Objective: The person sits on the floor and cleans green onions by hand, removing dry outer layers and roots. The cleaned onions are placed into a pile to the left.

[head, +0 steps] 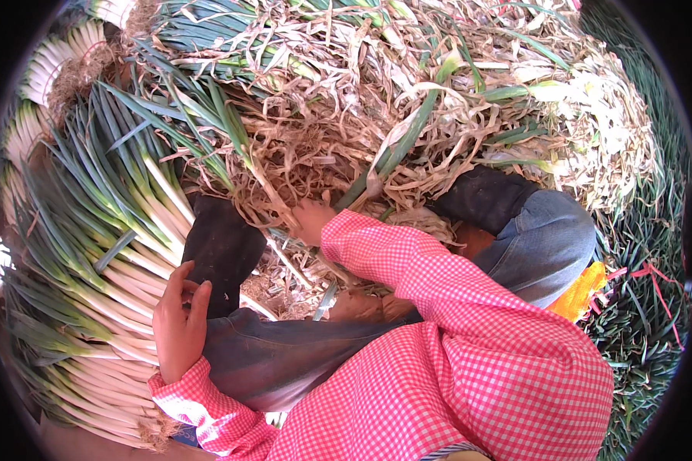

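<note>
My right hand (312, 221) is low among dry husks between my bent legs. Its fingers close around a green onion (268, 183) with tan, dry outer leaves, whose green tops lean up and to the left; part of the grip is hidden. Just beyond that hand lies another thick green stalk (400, 141) with a papery sheath. My left hand (180, 322) holds nothing, thumb and fingers apart, above my dark-covered knee. Close beside it on the left is a long row of cleaned green onions (129, 291) with white stems and green leaves.
A large heap of dry leaves and husks (346, 75) spreads across the far side. Bundled onions with roots (63, 72) stand at upper left. On the right are massed green leaves (634, 357), pink-red ties (657, 276) and an orange-yellow cloth or bag (579, 294).
</note>
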### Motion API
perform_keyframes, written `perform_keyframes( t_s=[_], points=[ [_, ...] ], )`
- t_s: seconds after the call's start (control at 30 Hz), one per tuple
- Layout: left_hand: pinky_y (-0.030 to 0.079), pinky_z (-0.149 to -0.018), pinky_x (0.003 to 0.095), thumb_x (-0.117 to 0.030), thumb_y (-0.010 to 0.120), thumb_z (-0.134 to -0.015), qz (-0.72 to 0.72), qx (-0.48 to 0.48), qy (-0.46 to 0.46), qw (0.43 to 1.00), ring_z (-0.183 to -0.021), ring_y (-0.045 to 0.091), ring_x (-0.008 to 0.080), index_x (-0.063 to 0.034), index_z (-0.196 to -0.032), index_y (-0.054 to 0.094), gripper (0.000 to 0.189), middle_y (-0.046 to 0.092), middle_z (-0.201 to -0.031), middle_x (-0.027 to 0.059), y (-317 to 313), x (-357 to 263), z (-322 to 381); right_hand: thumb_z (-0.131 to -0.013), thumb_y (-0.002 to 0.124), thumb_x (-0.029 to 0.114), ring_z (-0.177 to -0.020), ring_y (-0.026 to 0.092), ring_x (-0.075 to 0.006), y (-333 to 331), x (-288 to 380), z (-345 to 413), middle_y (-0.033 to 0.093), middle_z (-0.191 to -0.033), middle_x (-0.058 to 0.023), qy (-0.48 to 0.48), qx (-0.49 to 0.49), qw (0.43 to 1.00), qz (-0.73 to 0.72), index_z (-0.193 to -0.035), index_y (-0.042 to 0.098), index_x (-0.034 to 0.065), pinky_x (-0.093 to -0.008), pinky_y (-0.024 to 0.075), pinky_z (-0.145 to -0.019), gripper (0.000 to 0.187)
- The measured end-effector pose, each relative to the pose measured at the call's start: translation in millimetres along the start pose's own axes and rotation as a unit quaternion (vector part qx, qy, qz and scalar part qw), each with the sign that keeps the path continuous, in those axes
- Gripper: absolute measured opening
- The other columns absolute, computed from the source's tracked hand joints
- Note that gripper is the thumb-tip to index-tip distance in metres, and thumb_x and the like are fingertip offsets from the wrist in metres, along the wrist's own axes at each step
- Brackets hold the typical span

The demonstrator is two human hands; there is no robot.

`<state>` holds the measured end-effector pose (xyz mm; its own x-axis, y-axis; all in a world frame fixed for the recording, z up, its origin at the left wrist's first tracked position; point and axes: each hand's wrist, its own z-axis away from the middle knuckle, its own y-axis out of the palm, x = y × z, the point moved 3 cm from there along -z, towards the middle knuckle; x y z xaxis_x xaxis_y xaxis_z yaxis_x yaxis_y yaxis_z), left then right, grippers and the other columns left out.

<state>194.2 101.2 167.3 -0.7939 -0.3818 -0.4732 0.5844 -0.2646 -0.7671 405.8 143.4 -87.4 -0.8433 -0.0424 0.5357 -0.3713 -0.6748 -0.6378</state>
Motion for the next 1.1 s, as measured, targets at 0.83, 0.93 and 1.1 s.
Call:
perform_keyframes(
  t_s=[0.83, 0.93, 1.1],
  points=[
    [0.053, -0.076, 0.0409, -0.029, 0.068, -0.088, -0.072, 0.058, 0.071, 0.993, -0.092, 0.066, 0.034, -0.007, -0.122, 0.058, 0.042, 0.067, -0.103, 0.0165, 46, 2, -4, -0.096, 0.052, 0.032, -0.09, 0.069, -0.0269, -52, -8, 13, 0.068, -0.103, -0.0159, 0.153, 0.163, 0.972, -0.077, -0.125, 0.059, 0.0048, -0.0415, 0.0549, -0.085, 0.041],
    [0.052, -0.073, 0.0374, -0.028, 0.068, -0.088, -0.144, 0.028, 0.085, 0.985, -0.081, 0.066, 0.0297, -0.009, -0.125, 0.058, 0.043, 0.066, -0.096, 0.0147, 50, 2, -1, -0.094, 0.057, 0.034, -0.096, 0.068, -0.0257, -40, -65, 11, 0.068, -0.109, -0.016, 0.122, 0.242, 0.96, 0.069, -0.124, 0.061, 0.0061, -0.0398, 0.0535, -0.089, 0.041],
    [0.052, -0.072, 0.0422, -0.03, 0.065, -0.089, -0.069, 0.016, 0.094, 0.993, -0.086, 0.066, 0.0336, -0.0078, -0.123, 0.057, 0.041, 0.067, -0.1, 0.0151, 47, 0, -6, -0.083, 0.072, 0.036, -0.1, 0.065, -0.0304, 14, -81, 12, 0.066, -0.109, -0.0185, 0.115, 0.2, 0.972, -0.051, -0.125, 0.059, 0.0026, -0.0392, 0.0521, -0.088, 0.055]
  ],
)
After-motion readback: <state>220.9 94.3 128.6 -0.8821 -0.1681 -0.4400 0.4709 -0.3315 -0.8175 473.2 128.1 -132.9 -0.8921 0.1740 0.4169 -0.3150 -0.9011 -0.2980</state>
